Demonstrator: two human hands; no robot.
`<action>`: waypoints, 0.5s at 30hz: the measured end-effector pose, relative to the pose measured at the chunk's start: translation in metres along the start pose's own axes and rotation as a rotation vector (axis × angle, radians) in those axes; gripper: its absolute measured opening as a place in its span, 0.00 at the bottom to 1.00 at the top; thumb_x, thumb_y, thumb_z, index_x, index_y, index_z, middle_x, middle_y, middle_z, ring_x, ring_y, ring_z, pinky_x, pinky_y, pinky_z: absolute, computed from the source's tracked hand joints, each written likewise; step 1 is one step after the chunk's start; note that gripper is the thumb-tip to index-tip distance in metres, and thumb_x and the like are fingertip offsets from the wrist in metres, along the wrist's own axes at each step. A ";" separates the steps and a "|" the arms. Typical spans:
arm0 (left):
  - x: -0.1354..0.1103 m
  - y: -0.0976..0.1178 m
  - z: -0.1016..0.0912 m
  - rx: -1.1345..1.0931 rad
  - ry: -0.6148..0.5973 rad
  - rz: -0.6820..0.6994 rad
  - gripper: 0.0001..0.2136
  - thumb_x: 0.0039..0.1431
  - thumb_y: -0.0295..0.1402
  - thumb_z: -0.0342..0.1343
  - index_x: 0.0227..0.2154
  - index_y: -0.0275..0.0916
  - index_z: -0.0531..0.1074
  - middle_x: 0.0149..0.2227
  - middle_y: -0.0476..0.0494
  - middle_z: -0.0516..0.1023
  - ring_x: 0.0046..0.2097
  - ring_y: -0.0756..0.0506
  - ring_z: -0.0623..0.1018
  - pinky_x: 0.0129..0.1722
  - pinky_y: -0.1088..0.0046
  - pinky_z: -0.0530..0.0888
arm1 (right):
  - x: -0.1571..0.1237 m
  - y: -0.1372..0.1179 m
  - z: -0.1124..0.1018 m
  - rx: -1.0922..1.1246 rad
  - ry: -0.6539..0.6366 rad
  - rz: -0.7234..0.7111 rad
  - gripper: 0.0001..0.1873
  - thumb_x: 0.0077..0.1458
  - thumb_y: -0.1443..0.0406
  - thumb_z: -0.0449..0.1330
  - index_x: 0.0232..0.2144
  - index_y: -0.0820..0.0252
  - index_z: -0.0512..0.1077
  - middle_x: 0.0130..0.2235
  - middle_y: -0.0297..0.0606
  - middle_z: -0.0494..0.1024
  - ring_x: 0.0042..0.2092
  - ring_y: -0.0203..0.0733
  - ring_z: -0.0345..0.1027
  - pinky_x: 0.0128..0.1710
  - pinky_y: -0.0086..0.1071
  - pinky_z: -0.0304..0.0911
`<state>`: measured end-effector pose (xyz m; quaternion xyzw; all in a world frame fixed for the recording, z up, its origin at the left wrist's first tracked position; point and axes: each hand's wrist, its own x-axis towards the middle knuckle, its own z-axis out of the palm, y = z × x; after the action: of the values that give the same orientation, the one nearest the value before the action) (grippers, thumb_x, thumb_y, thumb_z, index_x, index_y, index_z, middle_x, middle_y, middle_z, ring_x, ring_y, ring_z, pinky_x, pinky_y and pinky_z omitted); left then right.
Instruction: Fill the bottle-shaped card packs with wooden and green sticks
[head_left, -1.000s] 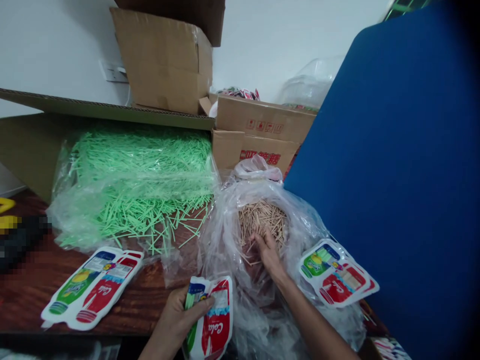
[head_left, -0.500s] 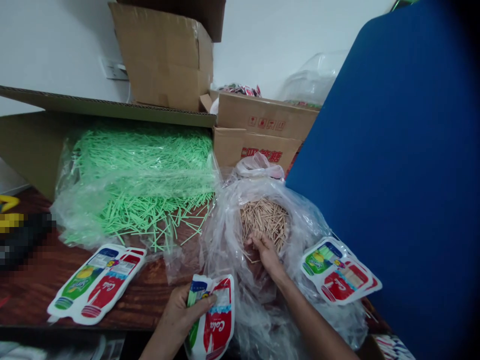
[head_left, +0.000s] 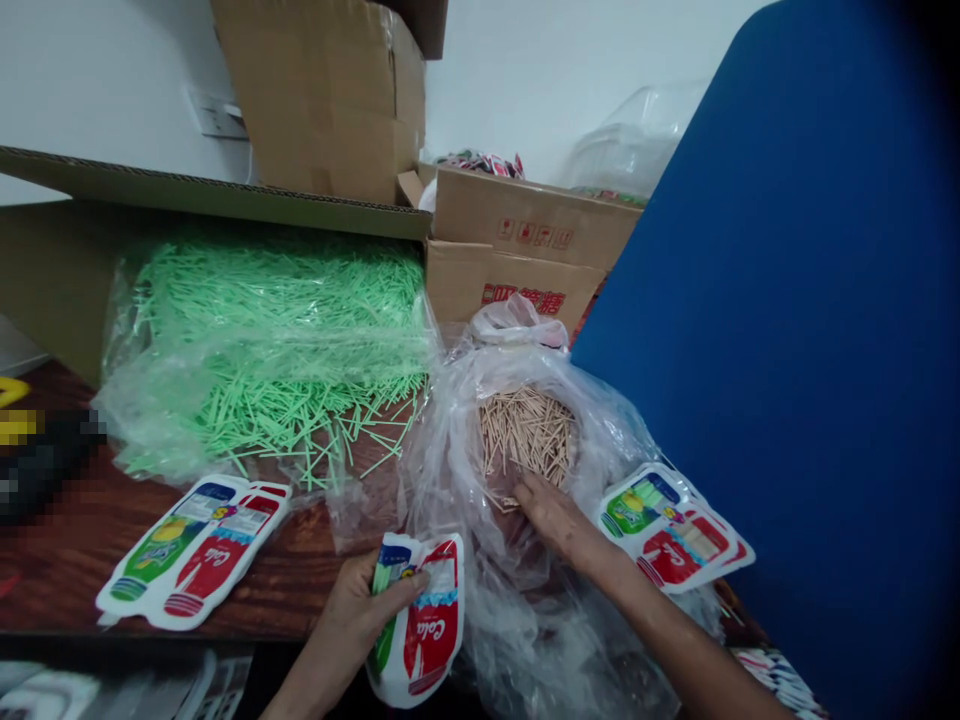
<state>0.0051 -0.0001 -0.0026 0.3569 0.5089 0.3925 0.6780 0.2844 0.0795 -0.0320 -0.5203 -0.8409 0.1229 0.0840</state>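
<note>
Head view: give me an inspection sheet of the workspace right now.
Surface: dark wooden table.
Job's things: bottle-printed packet; brown sticks in an open plastic bag; green sticks, partly under plastic; left packets; right packets.
Clutter: yellow-and-black item, blurred, far left.
Hands: left hand grips the bottle-printed packet; right hand at the brown sticks' near edge, grip unclear.
Cables: thin white cord below the wall socket.
Surroundings: cardboard boxes behind; blue panel at right.

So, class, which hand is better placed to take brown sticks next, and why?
Probably the right hand: it is at the open clear bag, near the brown sticks; the left hand holds a printed packet.
</note>
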 end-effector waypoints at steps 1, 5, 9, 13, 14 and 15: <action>0.000 0.000 0.000 0.000 0.003 -0.002 0.13 0.44 0.39 0.66 0.24 0.34 0.74 0.21 0.50 0.77 0.22 0.50 0.72 0.24 0.77 0.68 | 0.000 0.001 0.002 -0.039 0.000 -0.006 0.14 0.56 0.73 0.48 0.37 0.57 0.71 0.42 0.42 0.73 0.45 0.46 0.64 0.47 0.37 0.59; -0.002 0.003 -0.001 0.015 0.024 -0.007 0.12 0.45 0.39 0.66 0.24 0.34 0.74 0.21 0.50 0.78 0.23 0.49 0.73 0.24 0.77 0.68 | 0.002 0.009 0.007 0.151 0.077 0.014 0.11 0.57 0.70 0.49 0.34 0.57 0.70 0.39 0.40 0.73 0.43 0.45 0.65 0.48 0.39 0.58; -0.003 0.004 0.000 0.017 0.031 -0.009 0.12 0.44 0.39 0.66 0.24 0.35 0.74 0.21 0.49 0.78 0.23 0.49 0.73 0.25 0.76 0.68 | 0.007 0.017 0.008 0.737 0.288 0.212 0.07 0.56 0.62 0.54 0.34 0.56 0.70 0.31 0.35 0.73 0.35 0.44 0.66 0.39 0.37 0.62; -0.003 0.004 0.001 0.025 0.030 -0.011 0.13 0.43 0.40 0.67 0.22 0.35 0.74 0.20 0.49 0.77 0.22 0.50 0.72 0.23 0.77 0.67 | 0.021 0.013 0.012 1.051 0.427 0.273 0.13 0.53 0.55 0.56 0.35 0.57 0.70 0.30 0.35 0.74 0.34 0.43 0.67 0.37 0.36 0.64; -0.003 0.004 0.002 0.028 0.025 -0.009 0.13 0.43 0.40 0.67 0.23 0.35 0.74 0.20 0.49 0.77 0.22 0.50 0.72 0.23 0.77 0.67 | 0.024 0.010 0.014 1.091 0.447 0.277 0.14 0.54 0.53 0.55 0.35 0.57 0.69 0.31 0.35 0.74 0.34 0.43 0.68 0.37 0.36 0.64; -0.002 0.004 0.002 0.031 0.023 -0.006 0.13 0.43 0.40 0.67 0.23 0.35 0.74 0.20 0.50 0.77 0.22 0.50 0.72 0.23 0.77 0.67 | 0.026 0.006 0.018 1.103 0.457 0.277 0.15 0.55 0.52 0.53 0.36 0.56 0.69 0.31 0.35 0.74 0.34 0.43 0.68 0.38 0.36 0.65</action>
<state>0.0056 -0.0006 0.0020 0.3615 0.5237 0.3865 0.6675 0.2734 0.1037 -0.0506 -0.5178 -0.5384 0.4352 0.5026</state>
